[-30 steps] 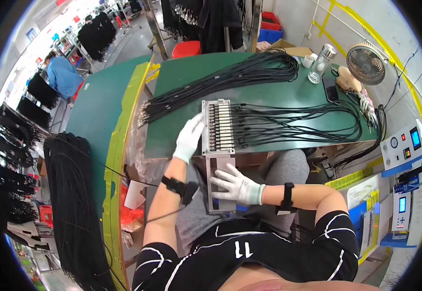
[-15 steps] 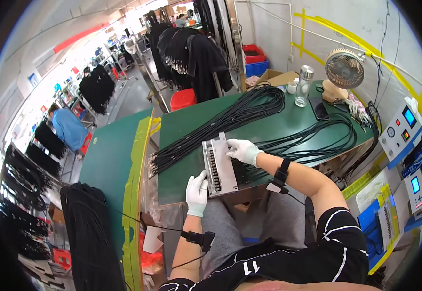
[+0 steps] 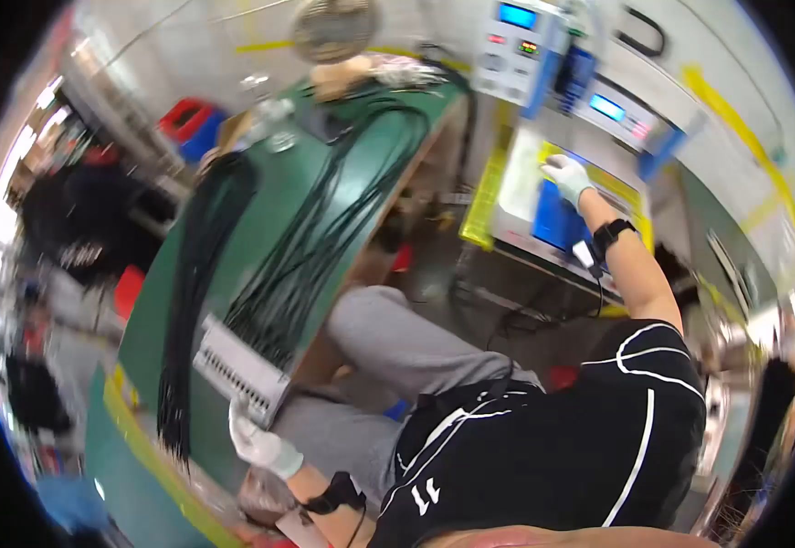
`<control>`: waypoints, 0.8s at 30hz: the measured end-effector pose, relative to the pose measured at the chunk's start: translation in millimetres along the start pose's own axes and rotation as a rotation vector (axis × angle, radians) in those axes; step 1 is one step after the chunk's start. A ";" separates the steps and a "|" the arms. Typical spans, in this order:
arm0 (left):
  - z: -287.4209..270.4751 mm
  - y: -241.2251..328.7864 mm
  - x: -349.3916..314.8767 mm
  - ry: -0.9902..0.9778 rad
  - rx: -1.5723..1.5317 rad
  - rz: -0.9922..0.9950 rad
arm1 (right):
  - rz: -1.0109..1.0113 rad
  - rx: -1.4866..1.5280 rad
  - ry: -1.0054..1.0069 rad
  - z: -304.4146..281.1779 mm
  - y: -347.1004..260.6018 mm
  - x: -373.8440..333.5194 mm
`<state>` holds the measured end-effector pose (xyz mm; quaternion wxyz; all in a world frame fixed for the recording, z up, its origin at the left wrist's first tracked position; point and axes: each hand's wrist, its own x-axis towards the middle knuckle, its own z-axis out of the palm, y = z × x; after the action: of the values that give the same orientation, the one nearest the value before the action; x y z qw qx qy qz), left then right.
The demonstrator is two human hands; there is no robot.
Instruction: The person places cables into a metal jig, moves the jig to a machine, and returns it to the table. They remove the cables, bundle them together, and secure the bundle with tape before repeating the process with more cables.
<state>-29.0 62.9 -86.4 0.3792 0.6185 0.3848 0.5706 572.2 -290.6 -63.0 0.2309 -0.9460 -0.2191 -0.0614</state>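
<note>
On the green table lies a grey metal fixture (image 3: 242, 352) with a row of dark slots along one side. My left hand (image 3: 262, 446), in a white glove, has its fingertips at the fixture's slotted edge; blur hides whether they grip it. Far to the right, my gloved right hand (image 3: 568, 176) is at the blue tray (image 3: 557, 216) on the machine bench, its fingers bent and smeared. What lies under them cannot be made out. Black cables (image 3: 310, 242) spread beyond the fixture, and a thicker cable bundle (image 3: 198, 265) runs along its left.
A small fan (image 3: 335, 29), a clear bottle (image 3: 279, 128) and a dark phone (image 3: 329, 123) are at the table's far end. Control boxes with lit screens (image 3: 518, 50) stand behind the bench. A gap with the floor (image 3: 434, 274) separates table and bench. A red stool (image 3: 129, 290) is left.
My right hand has left the fixture and reached over to the bench at the right. The view has swung right. My left hand remains by the fixture.
</note>
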 end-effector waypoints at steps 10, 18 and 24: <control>70.9 -10.3 -25.1 -0.421 -0.363 -0.051 | 0.718 0.189 0.123 -60.0 295.0 -101.1; 77.8 -5.4 -34.9 -0.558 -0.291 -0.121 | 0.684 0.082 0.434 -42.5 251.3 -77.6; 85.8 0.4 -34.1 -0.569 -0.221 -0.176 | 0.165 0.374 0.448 -115.1 80.0 -101.0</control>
<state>54.8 29.2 -105.4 0.5845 0.6727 0.2510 0.3780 515.4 -446.8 -15.7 0.4477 -0.8647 -0.0925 -0.2081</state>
